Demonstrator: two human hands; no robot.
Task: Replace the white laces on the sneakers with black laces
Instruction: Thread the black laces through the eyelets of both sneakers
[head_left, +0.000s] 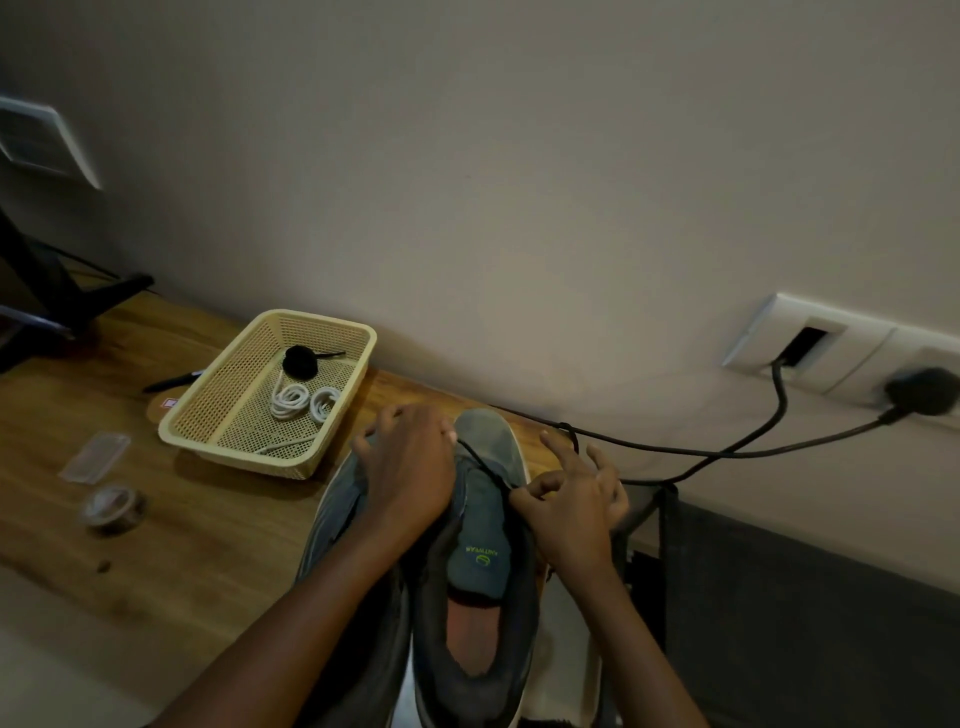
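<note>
the job looks to be in its early-middle part. the white laces (304, 402) are off the shoes and lie coiled in the cream perforated plastic basket (244, 460), far left on the wooden desk (182, 519), next to a rolled-up spare black lace (300, 361) that i judge is meant for the other shoe.

the grey fabric sneaker (480, 525) with the white sole lies on the right end of the desk, just in front of the person. one thin black lace (483, 465) crosses it only at the eyelets nearest the toe. its tongue is bare below that, so nearly all the threading on this shoe is left to do, then the tying.

the second grey sneaker (332, 519) lies touching it on the left, mostly hidden under the forearm. i cannot tell whether it has any lace.

the sneaker's long axis runs near to far, tilted slightly. its toe points away towards the wall and its open heel towards the person, sole down.

the left hand (410, 467) lies over the shoe's left forefoot with its fingers curled round the upper, steadying it. whether it also holds the lace's other end is hidden. the right hand (571, 504) pinches the black lace between thumb and forefinger at the right eyelet row, with its other fingers spread.
</note>
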